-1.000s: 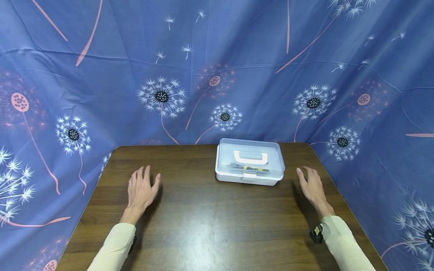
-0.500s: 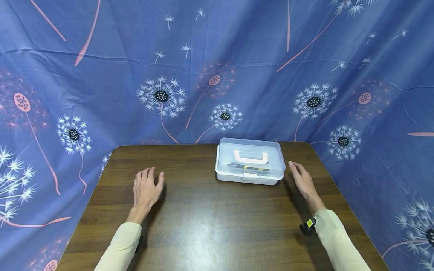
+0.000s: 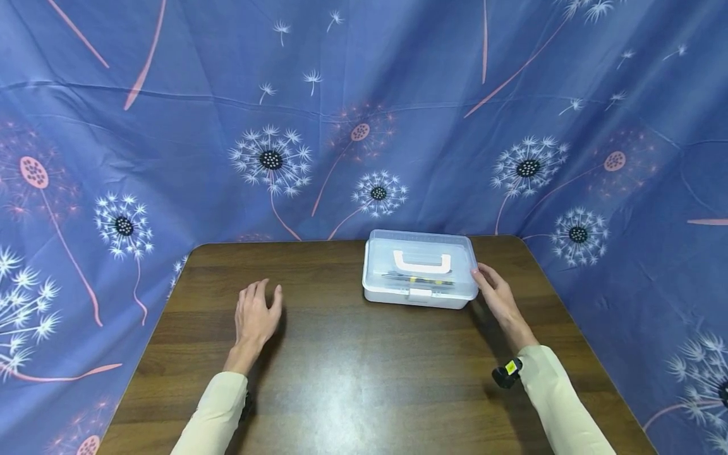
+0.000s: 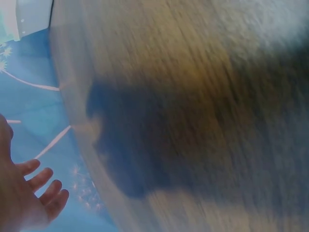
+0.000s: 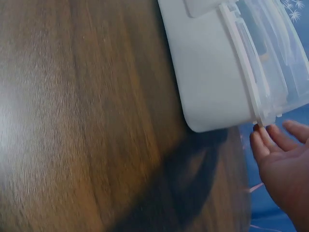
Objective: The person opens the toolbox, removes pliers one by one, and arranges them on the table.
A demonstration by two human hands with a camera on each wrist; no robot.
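Note:
A plastic storage box (image 3: 392, 296) with a white base, a clear lid and a white carry handle (image 3: 423, 266) stands closed near the table's back edge. Through the lid I make out slim dark and yellow items (image 3: 421, 280), perhaps pens or small tools. My right hand (image 3: 500, 300) is at the box's right end; in the right wrist view its fingertips (image 5: 260, 135) meet the rim of the box (image 5: 212, 82), fingers loosely bent. To the left, my left hand (image 3: 256, 319) hovers over the table with relaxed, spread fingers (image 4: 53, 193), holding nothing.
The brown wooden table (image 3: 330, 360) reflects a bright glare at its front middle. Behind it and along both sides hangs a blue cloth (image 3: 188, 145) with dandelion prints. A small dark device (image 3: 506, 373) sits on the right wrist.
My right hand has moved left from beside the box to its right end. My left hand has drifted a little to the right. The box stays in place.

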